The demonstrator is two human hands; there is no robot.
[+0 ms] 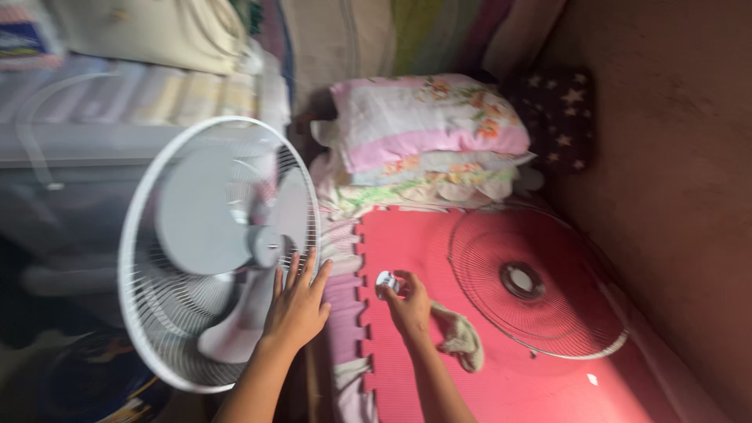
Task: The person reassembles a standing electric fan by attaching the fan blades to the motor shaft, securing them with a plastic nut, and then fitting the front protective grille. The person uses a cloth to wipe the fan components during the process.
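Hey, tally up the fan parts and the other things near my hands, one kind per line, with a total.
Fan with rear grille and blades, left hand on it: 1
Detached wire grille on the pink mat: 1
Small white cap in right hand: 1
Cloth rag: 1
Stack of folded bedding: 1
Total: 5

A red foam mat (pixel 439 243) of interlocking tiles covers the floor. On it lie a round wire fan guard (pixel 540 282), a crumpled beige cloth (pixel 462 337) just beside the guard, and a stack of folded floral bedding (pixel 427 141) at the mat's far edge.
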